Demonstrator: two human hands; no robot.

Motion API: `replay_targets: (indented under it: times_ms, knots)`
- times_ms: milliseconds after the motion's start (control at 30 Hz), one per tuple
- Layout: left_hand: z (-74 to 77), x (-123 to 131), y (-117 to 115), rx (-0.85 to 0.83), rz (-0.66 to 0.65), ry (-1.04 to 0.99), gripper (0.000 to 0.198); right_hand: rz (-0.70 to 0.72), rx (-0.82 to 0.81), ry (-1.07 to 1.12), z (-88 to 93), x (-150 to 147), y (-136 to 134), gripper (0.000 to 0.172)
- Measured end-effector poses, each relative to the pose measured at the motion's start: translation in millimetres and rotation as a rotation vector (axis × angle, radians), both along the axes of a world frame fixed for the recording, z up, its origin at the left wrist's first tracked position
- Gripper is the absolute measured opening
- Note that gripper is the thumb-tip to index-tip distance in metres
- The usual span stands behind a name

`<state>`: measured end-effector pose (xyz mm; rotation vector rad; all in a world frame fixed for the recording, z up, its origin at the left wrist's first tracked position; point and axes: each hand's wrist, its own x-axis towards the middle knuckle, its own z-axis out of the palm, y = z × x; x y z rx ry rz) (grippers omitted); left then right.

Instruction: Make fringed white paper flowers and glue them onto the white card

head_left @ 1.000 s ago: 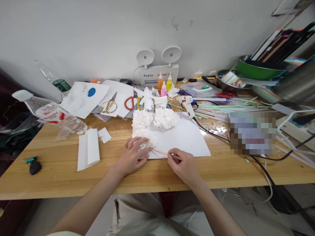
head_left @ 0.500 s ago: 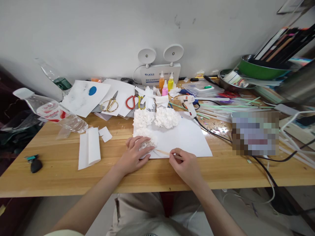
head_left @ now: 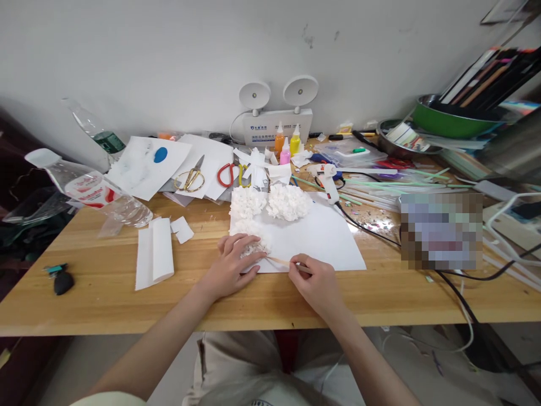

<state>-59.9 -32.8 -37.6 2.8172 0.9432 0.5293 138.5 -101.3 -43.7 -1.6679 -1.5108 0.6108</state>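
My left hand [head_left: 233, 262] lies fairly flat with its fingers stretched over the edge of a white crumpled-paper clump [head_left: 256, 234], partly covering it. In my right hand [head_left: 315, 282] a thin wooden stick [head_left: 278, 260] is pinched between thumb and fingers. Its tip points left and reaches the clump's lower edge, close to my left fingertips. Beneath them is a white paper sheet [head_left: 321, 242]. Two more fluffy paper clumps, the left one [head_left: 247, 202] and the right one [head_left: 288, 203], stand at the sheet's far side.
A hot glue gun [head_left: 327, 181] lies at the sheet's back edge, its black cord running right. Scissors [head_left: 191, 177], small paint bottles [head_left: 285, 149] and paper strips [head_left: 256, 169] are behind. Left are a water bottle [head_left: 99, 194] and folded paper [head_left: 155, 254]; a green bowl [head_left: 454, 118] stands right.
The stick and my right hand have shifted slightly left, bringing the tip closer against the clump. My left hand stays on the clump. The whole view has shifted a little.
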Motion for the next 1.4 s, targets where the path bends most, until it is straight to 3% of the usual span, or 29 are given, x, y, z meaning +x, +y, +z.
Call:
replay_targets:
  times_ms: [333, 667, 1400]
  knots:
    - [0.7, -1.1, 0.2, -0.003, -0.008, 0.011, 0.031, -0.034, -0.026, 0.106, 2.6, 2.7, -1.5, 0.010]
    - [1.0, -0.4, 0.8, -0.011, -0.016, 0.013, 0.030, 0.001, -0.018, 0.070, -0.6, 1.7, -1.1, 0.012]
    - [0.4, -1.0, 0.4, -0.010, -0.021, 0.010, 0.031, -0.068, 0.014, 0.074, -2.2, 3.6, -6.2, 0.011]
